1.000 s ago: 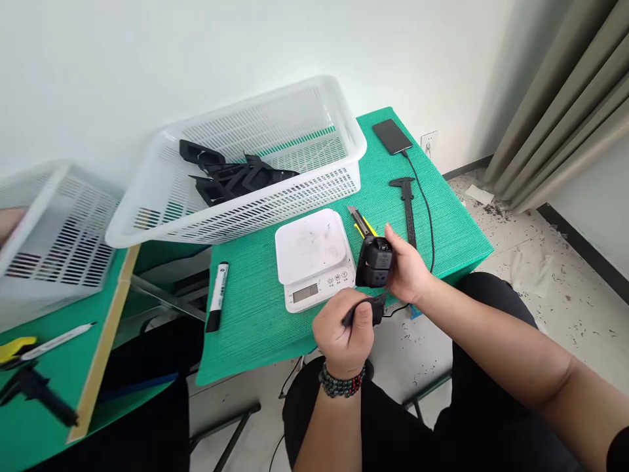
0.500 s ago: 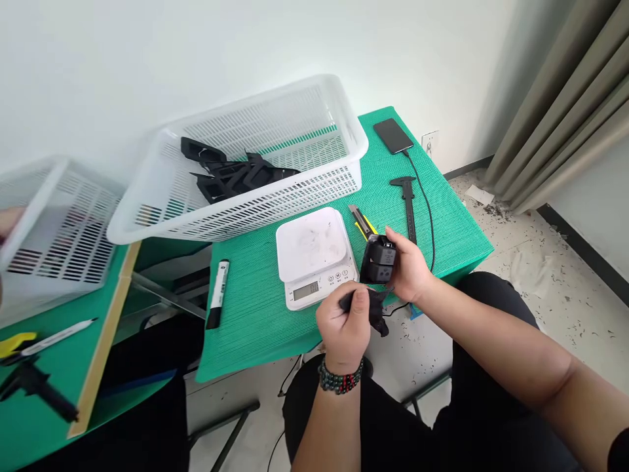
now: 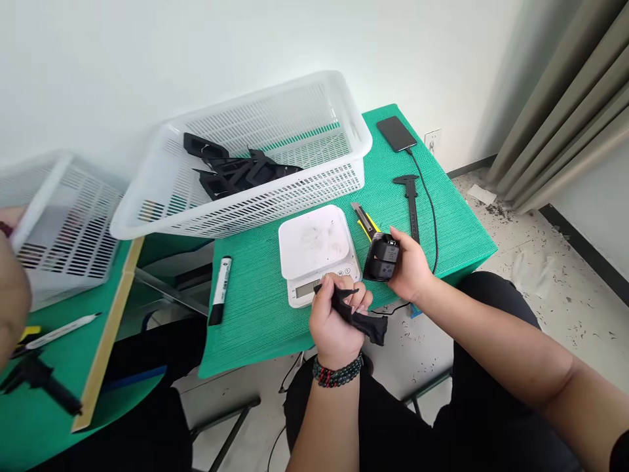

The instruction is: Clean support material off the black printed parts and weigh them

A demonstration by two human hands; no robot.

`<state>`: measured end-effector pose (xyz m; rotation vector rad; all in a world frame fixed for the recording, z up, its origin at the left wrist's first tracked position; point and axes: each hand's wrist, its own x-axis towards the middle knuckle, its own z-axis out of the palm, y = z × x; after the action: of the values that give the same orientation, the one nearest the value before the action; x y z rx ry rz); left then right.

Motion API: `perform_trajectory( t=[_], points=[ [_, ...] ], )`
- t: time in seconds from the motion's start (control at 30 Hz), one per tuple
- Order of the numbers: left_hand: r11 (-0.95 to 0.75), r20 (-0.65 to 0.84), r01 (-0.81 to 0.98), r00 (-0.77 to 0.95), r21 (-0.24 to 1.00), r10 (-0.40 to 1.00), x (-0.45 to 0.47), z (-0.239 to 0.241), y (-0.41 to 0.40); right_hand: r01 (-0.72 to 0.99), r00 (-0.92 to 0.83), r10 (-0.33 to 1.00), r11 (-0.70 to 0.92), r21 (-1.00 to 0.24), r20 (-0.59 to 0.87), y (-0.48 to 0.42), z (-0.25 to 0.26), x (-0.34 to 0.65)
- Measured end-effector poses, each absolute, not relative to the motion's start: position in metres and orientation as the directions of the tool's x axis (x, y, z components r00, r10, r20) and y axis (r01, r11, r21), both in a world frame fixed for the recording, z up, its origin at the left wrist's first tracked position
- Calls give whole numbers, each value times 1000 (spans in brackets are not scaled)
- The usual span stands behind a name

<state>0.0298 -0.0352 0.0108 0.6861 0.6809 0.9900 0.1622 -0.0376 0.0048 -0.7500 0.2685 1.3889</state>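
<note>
My right hand (image 3: 410, 269) grips a chunky black plastic part (image 3: 382, 257) just right of the white kitchen scale (image 3: 317, 246). My left hand (image 3: 337, 321) is closed around a thin, flat black plastic piece (image 3: 361, 316) that sticks out to the right over the table's front edge. The two black pieces are apart. A bead bracelet (image 3: 339, 376) circles my left wrist.
A white basket (image 3: 246, 164) with several black parts stands behind the scale. A yellow utility knife (image 3: 362, 220), a black caliper (image 3: 410, 203), a phone (image 3: 397, 134) with cable and a black marker (image 3: 220, 290) lie on the green mat. Another person's hand (image 3: 12, 295) and basket (image 3: 59, 223) are at left.
My left hand has pulled the thin black piece away from the chunky part, down and leftward. The right hand has turned its part slightly. The other person's hand has come into view at left.
</note>
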Motion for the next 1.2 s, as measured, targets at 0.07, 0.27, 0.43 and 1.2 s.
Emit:
perform_trajectory(
  t=[0.07,0.27,0.43,1.2],
  points=[
    [396,-203,-506,394,766,896,31,9,-36,-951,195,773,-2,-309,-604,-37,6,162],
    [397,-217,-492,382,775,898,35,6,-37,-950,196,769,-5,-313,-608,-37,5,161],
    [393,-245,-501,336,771,909,37,3,-37,-946,209,778,6,-325,-593,-37,3,161],
    [-267,228,270,166,925,959,43,-8,-39,-916,264,793,26,-401,-550,-37,-5,155]
  ],
)
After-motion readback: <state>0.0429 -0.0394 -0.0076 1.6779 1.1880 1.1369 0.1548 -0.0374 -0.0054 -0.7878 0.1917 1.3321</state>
